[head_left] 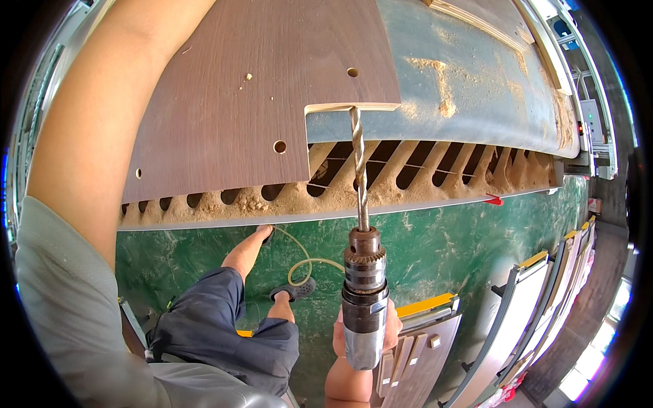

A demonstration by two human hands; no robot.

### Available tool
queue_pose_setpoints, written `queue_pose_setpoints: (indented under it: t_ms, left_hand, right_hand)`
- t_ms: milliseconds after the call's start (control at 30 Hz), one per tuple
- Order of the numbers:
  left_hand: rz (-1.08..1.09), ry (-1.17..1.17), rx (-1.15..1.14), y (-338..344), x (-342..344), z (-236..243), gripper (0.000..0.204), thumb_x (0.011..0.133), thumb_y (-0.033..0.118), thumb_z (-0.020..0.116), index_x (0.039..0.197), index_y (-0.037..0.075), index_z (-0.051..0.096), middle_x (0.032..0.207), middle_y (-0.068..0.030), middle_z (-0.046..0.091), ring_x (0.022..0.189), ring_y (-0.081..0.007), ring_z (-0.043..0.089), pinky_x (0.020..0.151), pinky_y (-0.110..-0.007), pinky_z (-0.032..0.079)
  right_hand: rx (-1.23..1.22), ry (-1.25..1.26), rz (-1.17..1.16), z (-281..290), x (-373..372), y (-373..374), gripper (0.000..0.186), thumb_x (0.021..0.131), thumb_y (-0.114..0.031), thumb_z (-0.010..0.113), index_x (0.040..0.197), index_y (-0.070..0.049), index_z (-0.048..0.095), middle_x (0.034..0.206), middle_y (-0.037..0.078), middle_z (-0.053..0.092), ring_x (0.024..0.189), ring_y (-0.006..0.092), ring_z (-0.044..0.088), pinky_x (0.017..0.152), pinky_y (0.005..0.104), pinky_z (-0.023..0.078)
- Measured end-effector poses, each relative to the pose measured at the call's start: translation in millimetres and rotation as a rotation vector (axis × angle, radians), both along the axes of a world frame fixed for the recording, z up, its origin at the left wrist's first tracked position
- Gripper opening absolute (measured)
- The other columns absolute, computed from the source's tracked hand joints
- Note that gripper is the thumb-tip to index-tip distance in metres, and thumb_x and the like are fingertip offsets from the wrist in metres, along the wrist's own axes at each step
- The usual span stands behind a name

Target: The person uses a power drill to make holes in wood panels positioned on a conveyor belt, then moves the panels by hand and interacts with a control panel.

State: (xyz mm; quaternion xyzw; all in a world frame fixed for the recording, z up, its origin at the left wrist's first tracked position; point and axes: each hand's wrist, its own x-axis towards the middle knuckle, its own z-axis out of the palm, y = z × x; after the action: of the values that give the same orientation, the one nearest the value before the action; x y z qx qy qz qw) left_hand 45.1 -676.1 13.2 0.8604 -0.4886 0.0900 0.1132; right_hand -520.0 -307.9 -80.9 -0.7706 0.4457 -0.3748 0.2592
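A dark wood-grain panel (231,81) with drilled holes and a cut-out corner lies on the machine bed. My left forearm (95,122) reaches up along its left side; that hand is out of view past the top edge. My right hand (390,328) is closed round a metal power drill (364,319), partly hidden behind it. The drill's long twist bit (360,183) points away from me, its tip at the pale cut edge of the panel's notch, seemingly touching it.
The grey bed (476,95) carries sawdust and more boards (476,17). Below runs a slatted, sawdust-filled trough (408,190). A coiled hose (306,262) lies on the green floor near my feet. Panels on yellow-topped racks (517,299) stand at lower right. A control box (589,122) is at right.
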Motion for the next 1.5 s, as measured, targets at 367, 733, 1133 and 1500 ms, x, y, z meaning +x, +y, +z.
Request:
queue_pose_setpoints:
  t_ms: [367, 733, 1133, 1500]
  left_hand:
    - [-0.003, -0.012, 0.041, 4, -10, 5, 0.069, 0.099, 0.054, 0.039, 0.14, -0.001, 0.048, 0.147, -0.0254, 0.042, 0.139, -0.0423, 0.036, 0.117, -0.047, 0.027]
    - [-0.034, -0.004, 0.044, 9, -22, 12, 0.069, 0.096, 0.056, 0.044, 0.127, -0.003, 0.06, 0.137, -0.0269, 0.053, 0.131, -0.0407, 0.048, 0.111, -0.046, 0.036]
    - [-0.088, -0.075, 0.077, 7, -4, 11, 0.076, 0.095, 0.06, 0.045, 0.127, -0.007, 0.059, 0.136, -0.0297, 0.052, 0.131, -0.042, 0.047, 0.112, -0.045, 0.035]
    - [-0.008, 0.043, -0.001, 5, -27, 6, 0.095, 0.088, 0.07, 0.049, 0.137, -0.011, 0.047, 0.147, -0.0318, 0.038, 0.139, -0.0429, 0.036, 0.117, -0.044, 0.029]
  right_hand:
    - [0.083, -0.016, 0.098, 12, 0, 0, 0.034, 0.087, -0.035, 0.063, 0.095, -0.002, 0.061, 0.067, 0.008, 0.063, 0.056, 0.0217, 0.059, 0.054, 0.0322, 0.043]
    - [0.048, 0.021, 0.164, 11, -16, -7, 0.037, 0.083, -0.027, 0.066, 0.103, 0.0, 0.05, 0.064, 0.004, 0.062, 0.056, 0.017, 0.058, 0.057, 0.029, 0.043]
    - [-0.03, -0.092, 0.055, 0, 11, -4, 0.037, 0.069, -0.02, 0.067, 0.096, 0.006, 0.066, 0.084, 0.016, 0.068, 0.068, 0.032, 0.066, 0.063, 0.037, 0.052]
    - [0.122, -0.107, 0.085, 11, 5, -15, 0.035, 0.069, -0.022, 0.07, 0.094, 0.003, 0.068, 0.084, 0.017, 0.069, 0.066, 0.0326, 0.066, 0.063, 0.0376, 0.052]
